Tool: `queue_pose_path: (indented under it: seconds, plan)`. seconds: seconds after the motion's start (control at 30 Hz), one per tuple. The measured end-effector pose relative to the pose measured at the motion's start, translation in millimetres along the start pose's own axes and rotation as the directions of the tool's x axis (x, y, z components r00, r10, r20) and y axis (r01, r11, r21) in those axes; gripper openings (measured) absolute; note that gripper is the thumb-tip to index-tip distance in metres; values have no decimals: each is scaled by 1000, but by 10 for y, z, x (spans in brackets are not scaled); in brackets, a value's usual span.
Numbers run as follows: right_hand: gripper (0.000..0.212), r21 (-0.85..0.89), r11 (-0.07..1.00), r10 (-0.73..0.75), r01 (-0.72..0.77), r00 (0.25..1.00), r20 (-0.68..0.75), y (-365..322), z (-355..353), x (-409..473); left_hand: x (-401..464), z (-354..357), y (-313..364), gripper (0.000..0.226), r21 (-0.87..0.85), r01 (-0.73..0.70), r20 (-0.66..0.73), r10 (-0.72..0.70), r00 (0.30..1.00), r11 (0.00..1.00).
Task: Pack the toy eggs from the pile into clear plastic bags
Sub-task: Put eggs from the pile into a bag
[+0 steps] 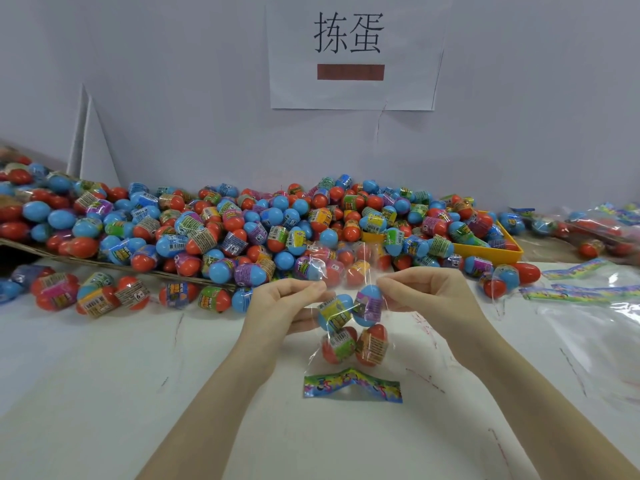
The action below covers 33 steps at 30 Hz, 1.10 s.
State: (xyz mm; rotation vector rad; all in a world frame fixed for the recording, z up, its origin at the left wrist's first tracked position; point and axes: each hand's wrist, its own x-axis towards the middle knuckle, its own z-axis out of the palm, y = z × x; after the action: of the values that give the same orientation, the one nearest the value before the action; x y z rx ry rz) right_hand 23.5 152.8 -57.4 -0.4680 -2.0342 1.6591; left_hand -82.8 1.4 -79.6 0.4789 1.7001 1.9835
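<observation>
In the head view, the left hand [284, 299] and the right hand [419, 292] hold a clear bag [349, 327] above the middle of the desk [138, 375]; the fingers of both pinch its open top. Four toy eggs [367, 304] hang inside. The pile [242, 223] lies along the far edge. If one pinch slips, the mouth may tip and the eggs may roll out. The near side is free for moving.
</observation>
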Motion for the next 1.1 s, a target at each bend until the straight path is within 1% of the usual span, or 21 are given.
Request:
queue_pose_path:
  seconds: [0.07, 0.13, 0.2, 0.3, 0.33, 0.43, 0.47, 0.53, 0.63, 0.7, 0.77, 0.83, 0.9, 0.93, 0.97, 1.1]
  plan:
    - [8, -9, 1000, 19, -20, 1000, -24, 24, -6, 16, 6, -11, 1, 7, 0, -7, -4, 7, 1000, 1000]
    - [9, 29, 998, 66, -65, 997, -38, 53, -16, 27, 10, -20, 4, 8, 11, -15, -6, 15, 1000, 1000]
    - [11, 68, 990, 122, -121, 992, -21, 78, -12, 31, 10, -21, -1, 9, 14, -10, -4, 10, 1000, 1000]
    - [13, 51, 986, 155, -157, 987, 40, 82, -13, 42, 0, -10, 7, 8, 10, 3, 0, -3, 1000, 1000]
    - [14, 42, 987, 152, -155, 987, 56, 76, -19, 45, 0, -8, 7, 8, 11, 0, -1, 0, 1000, 1000]
    - [30, 23, 991, 125, -129, 985, 115, 53, -21, 27, -8, -4, 18, 9, 6, -2, -11, 2, 1000, 1000]
    - [29, 12, 994, 110, -112, 984, 137, 56, -18, 14, -6, -8, 14, 8, 5, -3, -13, 3, 1000, 1000]
    - [22, 31, 995, 86, -92, 981, 176, 71, -14, -4, -7, -13, 16, 8, 5, 1, -4, -1, 1000, 1000]
    - [19, 135, 984, 94, -120, 978, 184, 104, -52, 10, -1, -27, 21, 8, 14, 6, 27, -7, 1000, 1000]
    - [18, 174, 976, 100, -133, 978, 182, 112, -85, 16, 8, -59, 27, 6, 11, 4, 53, -4, 999, 1000]
    - [16, 185, 974, 99, -134, 977, 191, 116, -103, 21, 14, -113, 43, 7, 36, -12, 80, 9, 997, 999]
    - [15, 181, 975, 93, -132, 973, 209, 123, -113, 22, 23, -183, 54, 7, 98, -37, 95, 27, 995, 994]
    - [15, 185, 975, 84, -127, 971, 224, 129, -118, 25, 26, -242, 64, 14, 150, -63, 126, 44, 991, 987]
    - [16, 188, 975, 74, -120, 970, 231, 134, -125, 27, 28, -259, 66, 13, 161, -84, 150, 59, 987, 983]
    - [16, 192, 975, 65, -112, 969, 239, 135, -130, 28, 18, -262, 77, 10, 163, -99, 173, 70, 982, 982]
    - [18, 197, 975, 51, -104, 965, 257, 142, -159, 32, 13, -266, 85, 16, 135, -124, 206, 94, 974, 983]
